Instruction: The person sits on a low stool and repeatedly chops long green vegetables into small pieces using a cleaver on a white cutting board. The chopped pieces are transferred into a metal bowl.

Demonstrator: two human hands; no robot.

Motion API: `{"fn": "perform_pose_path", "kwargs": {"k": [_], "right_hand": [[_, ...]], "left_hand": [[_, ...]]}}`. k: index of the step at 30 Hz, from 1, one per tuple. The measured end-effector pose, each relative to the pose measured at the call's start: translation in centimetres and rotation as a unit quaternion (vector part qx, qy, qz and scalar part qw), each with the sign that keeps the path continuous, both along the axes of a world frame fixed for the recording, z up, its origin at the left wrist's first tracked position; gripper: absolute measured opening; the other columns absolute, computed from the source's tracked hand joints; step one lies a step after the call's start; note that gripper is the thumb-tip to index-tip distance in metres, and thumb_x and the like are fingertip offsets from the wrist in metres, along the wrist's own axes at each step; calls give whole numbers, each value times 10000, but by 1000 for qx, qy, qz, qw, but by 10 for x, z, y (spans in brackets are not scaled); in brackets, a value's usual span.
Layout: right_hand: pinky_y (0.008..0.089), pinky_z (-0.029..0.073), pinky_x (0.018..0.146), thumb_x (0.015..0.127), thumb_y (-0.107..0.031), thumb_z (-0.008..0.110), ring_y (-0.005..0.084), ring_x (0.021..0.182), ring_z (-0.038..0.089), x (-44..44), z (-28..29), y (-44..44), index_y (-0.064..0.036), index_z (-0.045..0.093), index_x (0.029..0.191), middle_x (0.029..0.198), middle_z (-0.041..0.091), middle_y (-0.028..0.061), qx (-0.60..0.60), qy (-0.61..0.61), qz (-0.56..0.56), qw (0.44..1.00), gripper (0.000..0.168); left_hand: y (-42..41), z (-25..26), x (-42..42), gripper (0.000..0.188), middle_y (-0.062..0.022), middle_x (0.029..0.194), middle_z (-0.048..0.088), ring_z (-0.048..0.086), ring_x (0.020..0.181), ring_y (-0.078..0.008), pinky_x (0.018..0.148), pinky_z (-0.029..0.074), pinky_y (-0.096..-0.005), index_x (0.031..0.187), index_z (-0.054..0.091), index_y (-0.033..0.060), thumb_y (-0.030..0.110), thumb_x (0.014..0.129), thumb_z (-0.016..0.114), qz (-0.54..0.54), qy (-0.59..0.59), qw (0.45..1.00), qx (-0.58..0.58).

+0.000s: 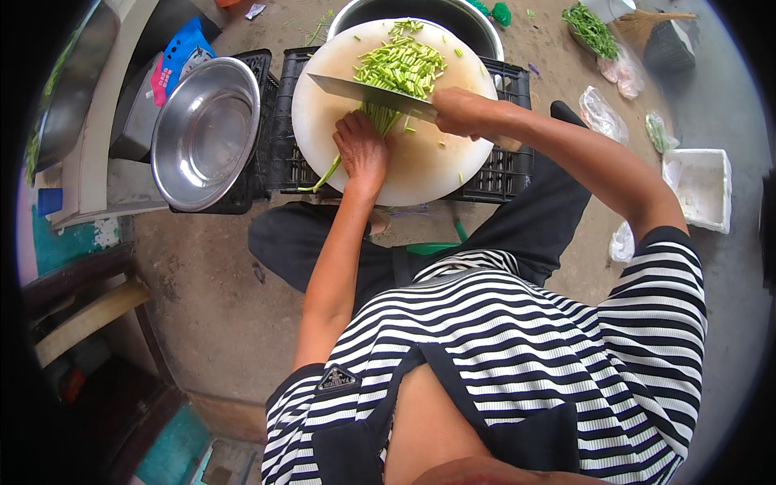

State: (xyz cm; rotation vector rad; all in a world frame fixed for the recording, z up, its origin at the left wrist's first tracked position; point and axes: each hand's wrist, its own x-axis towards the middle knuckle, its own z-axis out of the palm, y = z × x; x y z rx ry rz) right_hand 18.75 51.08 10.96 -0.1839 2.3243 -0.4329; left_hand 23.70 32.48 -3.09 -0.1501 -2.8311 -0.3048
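Observation:
A round white chopping board point(442, 170) lies in front of me on a black plastic crate. My right hand point(464, 115) grips the handle of a wide cleaver point(376, 97), whose blade points left across a bundle of green stalks point(383, 119). With bent fingers, my left hand point(362, 145) presses the bundle against the board just on my side of the blade. One longer stalk end point(327, 176) sticks out to the left below that hand. Beyond the blade sits a heap of short cut green pieces point(403, 66), and a few loose bits are scattered around the board.
Left of the board, a steel basin point(206, 133) rests tilted on a black crate. A large metal pot point(418, 9) stands behind the board, partly covered by it. On the floor at right are leafy greens point(588, 27), plastic bags point(603, 114) and a white foam box point(697, 189).

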Motion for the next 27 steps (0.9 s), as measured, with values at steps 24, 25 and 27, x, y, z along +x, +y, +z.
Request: {"fn": "perform_pose_path", "kwargs": {"k": [24,25,27], "right_hand": [[405,553,449,835,-58,545,336,588,673,10,-4,-18,123,645,945,787,653,257,-1,-14,-3,1000,235],[405,558,459,832,-73,565,337,593,676,4,-14,-33,120,647,939,780,656,252,-10,-8,-24,1000,236],[408,566,482,832,-88,579,323,589,678,3,-3,-66,103,655,940,776,661,251,30,16,-11,999,233]], "left_hand": [[-5,2,24,695,-228,1171,489,459,1067,-396,928,384,-497,1288,436,-82,370,827,692,-2,16,998,68],[-2,0,24,682,-229,1167,489,459,1066,-396,927,384,-496,1285,437,-85,370,838,679,4,12,998,61],[1,-1,15,674,-222,1151,492,462,1065,-384,923,388,-488,1280,443,-89,368,840,670,13,28,998,54]]}}
